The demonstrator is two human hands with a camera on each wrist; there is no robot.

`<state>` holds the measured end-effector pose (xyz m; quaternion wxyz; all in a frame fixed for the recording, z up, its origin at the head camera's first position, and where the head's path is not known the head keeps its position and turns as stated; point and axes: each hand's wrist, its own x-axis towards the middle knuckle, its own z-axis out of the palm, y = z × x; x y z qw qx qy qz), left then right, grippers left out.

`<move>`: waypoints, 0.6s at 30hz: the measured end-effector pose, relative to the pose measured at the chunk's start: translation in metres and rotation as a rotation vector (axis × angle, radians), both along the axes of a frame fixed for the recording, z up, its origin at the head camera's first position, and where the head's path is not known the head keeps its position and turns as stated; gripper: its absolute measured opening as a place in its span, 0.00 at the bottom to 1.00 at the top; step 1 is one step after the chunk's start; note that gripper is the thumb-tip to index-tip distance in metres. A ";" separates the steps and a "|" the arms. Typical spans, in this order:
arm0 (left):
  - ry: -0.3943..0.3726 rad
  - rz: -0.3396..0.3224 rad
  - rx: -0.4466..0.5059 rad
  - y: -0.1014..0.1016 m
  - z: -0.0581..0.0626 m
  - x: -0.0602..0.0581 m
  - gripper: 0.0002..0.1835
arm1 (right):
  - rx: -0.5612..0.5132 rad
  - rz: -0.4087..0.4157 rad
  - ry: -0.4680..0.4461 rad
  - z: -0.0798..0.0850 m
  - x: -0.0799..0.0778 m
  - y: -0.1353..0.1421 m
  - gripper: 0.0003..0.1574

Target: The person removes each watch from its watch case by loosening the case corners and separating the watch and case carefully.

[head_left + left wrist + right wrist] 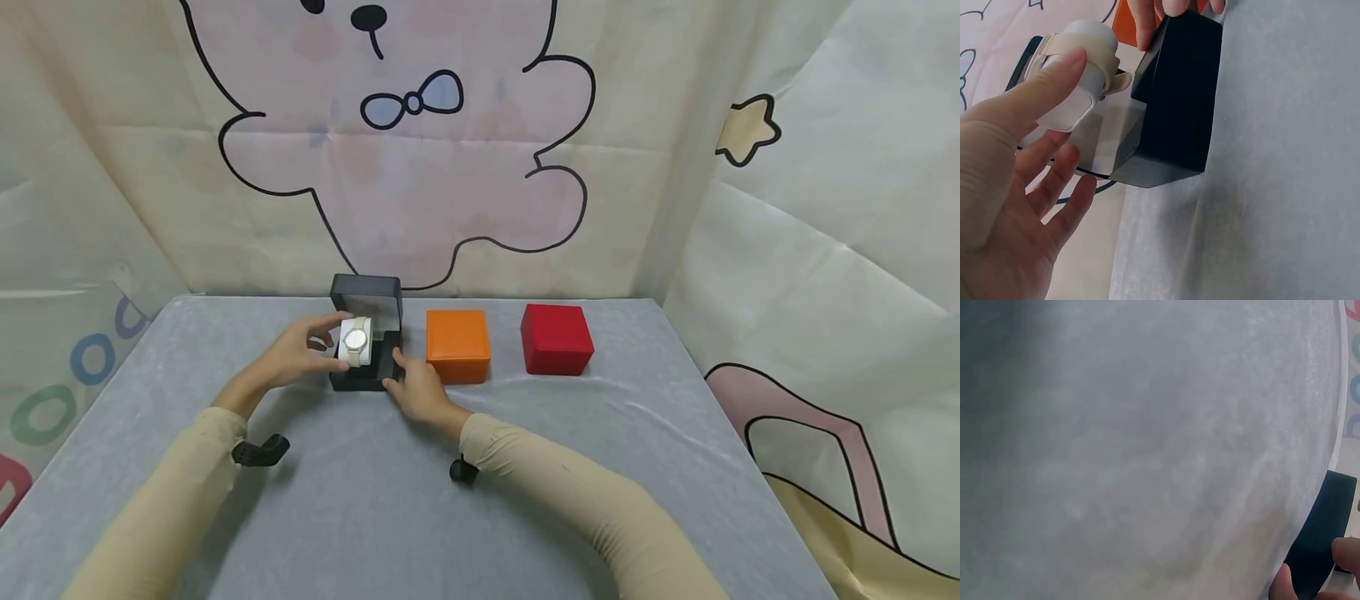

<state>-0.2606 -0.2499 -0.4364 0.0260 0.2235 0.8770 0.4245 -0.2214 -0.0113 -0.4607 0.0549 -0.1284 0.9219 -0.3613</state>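
Observation:
My left hand (292,354) pinches a white watch cushion (1072,109) between thumb and fingers. A wristwatch (356,339) with a pale round dial and a cream strap is wrapped around it. The cushion is above the base of a black watch box (367,381), whose lid stands raised at the back. My right hand (423,393) grips the box base at its right front corner. In the right wrist view only some fingertips (1282,584) of that hand show, against the dark box side.
An orange box (458,346) stands just right of the black one, close to my right hand. Farther right is a red box (557,339). All stand on a grey cloth-covered table (360,500), near its back edge and a printed curtain (637,208).

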 end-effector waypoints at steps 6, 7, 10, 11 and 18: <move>0.002 0.004 0.008 -0.002 0.006 0.009 0.42 | 0.038 0.007 -0.005 0.004 -0.002 -0.002 0.39; 0.001 0.008 0.008 -0.003 0.006 0.010 0.42 | 0.039 0.009 -0.011 0.005 -0.002 -0.002 0.40; 0.003 0.014 0.014 -0.005 0.008 0.015 0.42 | 0.024 0.010 -0.036 0.006 -0.004 -0.002 0.41; 0.003 0.017 0.014 -0.005 0.008 0.017 0.42 | 0.023 0.008 -0.044 0.007 -0.005 -0.002 0.41; -0.022 0.036 0.016 -0.011 0.010 0.029 0.43 | 0.022 -0.015 -0.066 0.008 -0.006 -0.004 0.40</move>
